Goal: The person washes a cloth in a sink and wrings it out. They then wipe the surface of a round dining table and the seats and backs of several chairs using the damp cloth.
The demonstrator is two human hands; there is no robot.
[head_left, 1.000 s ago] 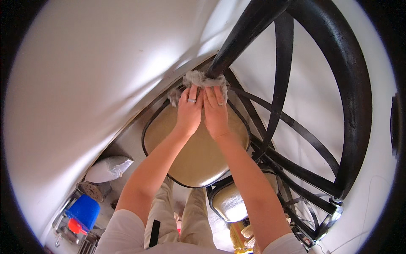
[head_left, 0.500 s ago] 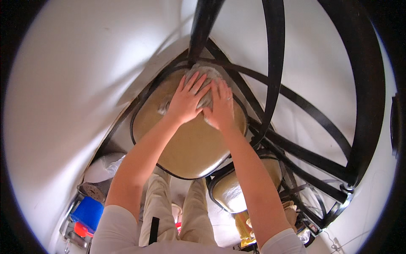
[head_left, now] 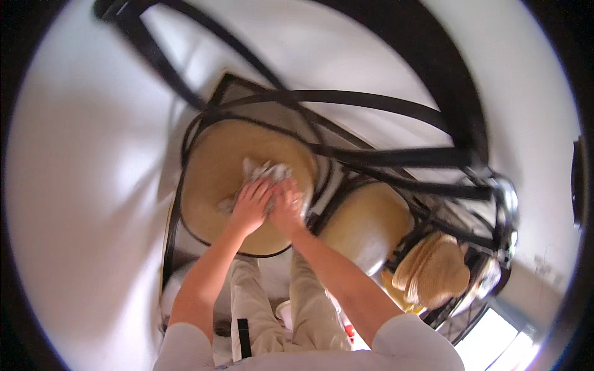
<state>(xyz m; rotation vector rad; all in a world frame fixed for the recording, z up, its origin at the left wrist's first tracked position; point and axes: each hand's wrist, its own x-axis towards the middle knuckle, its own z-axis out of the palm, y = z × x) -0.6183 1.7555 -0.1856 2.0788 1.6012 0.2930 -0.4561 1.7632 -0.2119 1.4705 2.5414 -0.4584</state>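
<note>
A grey-white crumpled cloth [head_left: 276, 171] lies on the tan padded seat [head_left: 213, 157] of a black-framed chair. My left hand [head_left: 250, 209] rests on the cloth with its fingers stretched forward. Close beside it, almost touching, my right hand [head_left: 286, 208] presses flat on the same cloth. Both palms face down, and part of the cloth is hidden under them. A loose bit of it sticks out to the left of my left hand.
Black curved chair bars [head_left: 346, 99] arch over the seat's far and right sides. A second tan seat [head_left: 365, 226] stands at the right, beside a stack of brown fabric-like pieces [head_left: 431, 270]. A white wall [head_left: 80, 185] rises at the left. My legs [head_left: 257, 303] stand close to the seat.
My hands and the cloth have come from the seat's far edge back to its middle. The whole view has turned, showing more of the second seat and the brown stack.
</note>
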